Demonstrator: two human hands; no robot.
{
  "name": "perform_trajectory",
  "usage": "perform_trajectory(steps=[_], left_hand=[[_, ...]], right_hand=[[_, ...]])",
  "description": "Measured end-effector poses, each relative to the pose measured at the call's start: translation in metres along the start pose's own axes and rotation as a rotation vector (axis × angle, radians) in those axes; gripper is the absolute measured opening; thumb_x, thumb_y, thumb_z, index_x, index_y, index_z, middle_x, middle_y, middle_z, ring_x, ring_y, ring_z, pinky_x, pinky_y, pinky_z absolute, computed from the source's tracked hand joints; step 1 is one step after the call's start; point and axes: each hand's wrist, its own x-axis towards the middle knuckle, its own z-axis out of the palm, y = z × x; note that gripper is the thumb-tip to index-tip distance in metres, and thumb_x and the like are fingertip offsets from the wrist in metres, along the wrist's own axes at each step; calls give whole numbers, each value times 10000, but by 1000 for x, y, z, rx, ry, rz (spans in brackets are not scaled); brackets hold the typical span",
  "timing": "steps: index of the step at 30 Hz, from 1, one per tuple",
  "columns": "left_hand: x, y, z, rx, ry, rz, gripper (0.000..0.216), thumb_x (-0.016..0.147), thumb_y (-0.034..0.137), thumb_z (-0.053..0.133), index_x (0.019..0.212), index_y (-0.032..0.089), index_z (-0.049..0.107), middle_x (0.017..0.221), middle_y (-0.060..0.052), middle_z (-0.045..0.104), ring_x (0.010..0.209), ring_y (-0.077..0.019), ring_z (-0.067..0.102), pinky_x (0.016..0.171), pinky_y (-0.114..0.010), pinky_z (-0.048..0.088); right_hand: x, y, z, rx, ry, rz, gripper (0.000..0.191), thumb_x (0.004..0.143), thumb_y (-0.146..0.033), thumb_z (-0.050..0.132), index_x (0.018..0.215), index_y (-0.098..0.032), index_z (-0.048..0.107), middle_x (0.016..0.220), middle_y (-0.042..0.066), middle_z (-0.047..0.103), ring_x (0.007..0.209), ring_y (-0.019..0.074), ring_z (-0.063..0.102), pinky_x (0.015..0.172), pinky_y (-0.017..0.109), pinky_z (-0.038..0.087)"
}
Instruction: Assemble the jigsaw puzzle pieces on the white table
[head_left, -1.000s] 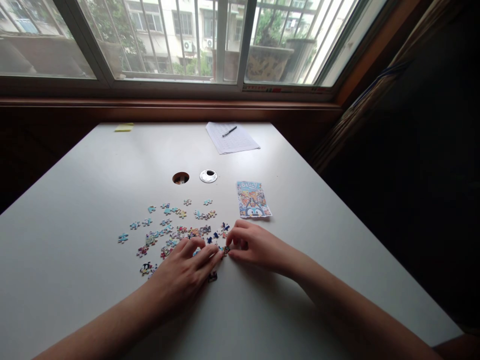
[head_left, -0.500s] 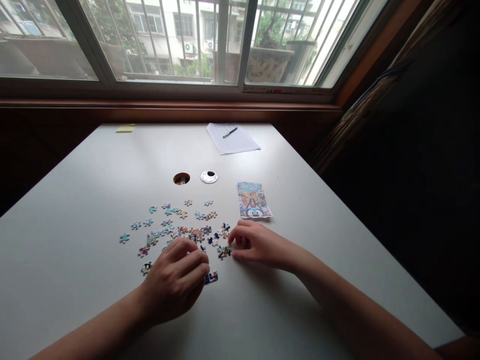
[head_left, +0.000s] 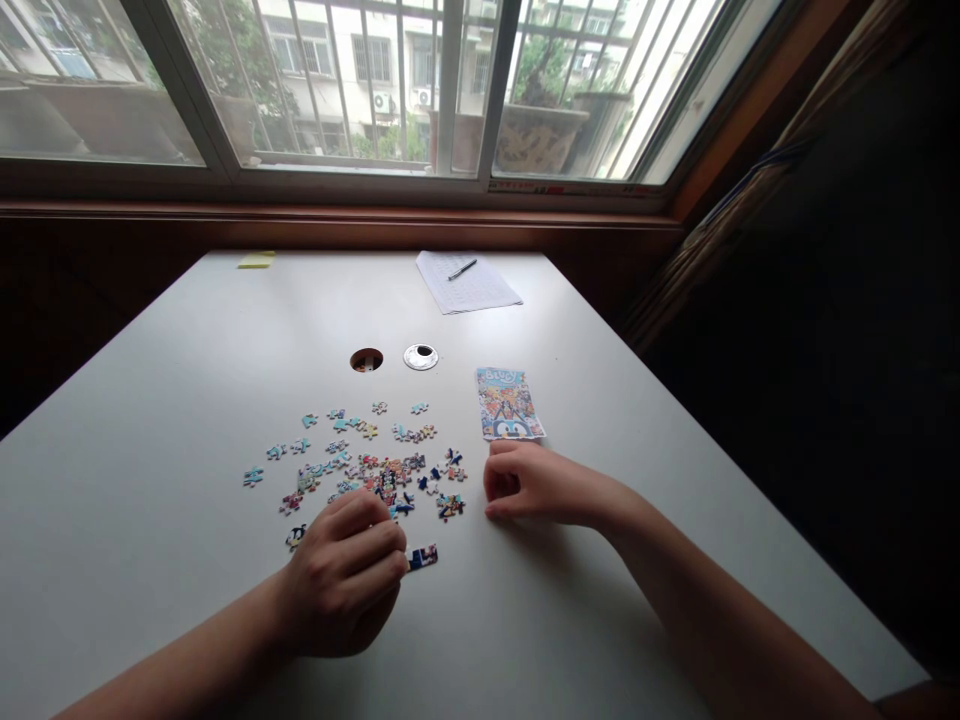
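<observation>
My left hand [head_left: 349,570] is closed, its fingers curled down at the near edge of the loose jigsaw puzzle pieces [head_left: 386,470]. Whatever its fingertips hold is hidden behind the knuckles. Just right of them lies a dark blue puzzle section [head_left: 422,557]; whether the fingers touch it I cannot tell. My right hand [head_left: 536,485] rests on the table to the right of the pieces, fingers curled in towards the thumb, with no piece visible in them. A small cluster of dark and yellow pieces [head_left: 450,507] lies left of its fingertips. A penguin-like piece [head_left: 296,537] sits beside my left hand.
A "Bluey" picture sheet [head_left: 510,405] lies beyond my right hand. Behind the pieces are a round hole [head_left: 367,360] in the white table [head_left: 150,450] and its metal cover [head_left: 421,357]. Farther back are papers [head_left: 480,290], a pen [head_left: 462,269] and yellow sticky notes [head_left: 256,260].
My right hand has drawn away from the pieces to the right. My left hand has shifted slightly left and nearer, uncovering more of the dark blue section. The view has tilted a little.
</observation>
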Motion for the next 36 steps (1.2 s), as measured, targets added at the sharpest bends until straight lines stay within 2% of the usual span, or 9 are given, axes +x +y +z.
perform_trajectory(steps=[11, 18, 28, 36], left_hand=[[-2, 0, -3, -1, 9, 69, 164, 819, 61, 477, 733, 200, 495, 676, -42, 578, 672, -181, 443, 636, -355, 369], [-4, -1, -1, 4, -11, 108, 167, 806, 62, 489, 707, 196, 497, 674, -44, 572, 672, -179, 434, 633, -358, 373], [2, -1, -1, 13, 12, 136, 162, 782, 32, 513, 721, 182, 508, 670, -48, 579, 670, -179, 422, 627, -354, 362], [-4, -6, -3, 51, 26, 107, 159, 793, 39, 530, 770, 196, 524, 712, -50, 628, 693, -191, 453, 642, -365, 388]], right_hand=[[-7, 1, -8, -47, -66, 21, 184, 780, -331, 784, 721, -196, 674, 876, 19, 640, 763, 158, 585, 598, 257, 413], [-7, 2, -6, -108, -103, -3, 228, 780, -378, 803, 718, -202, 672, 848, 17, 637, 822, 184, 594, 657, 281, 426], [-1, 0, 2, -194, -34, 4, 347, 788, -499, 798, 711, -196, 647, 822, 24, 659, 779, 181, 582, 631, 278, 388], [6, -1, 6, -197, 9, -33, 347, 797, -482, 806, 722, -187, 639, 808, 17, 655, 788, 170, 576, 642, 261, 371]])
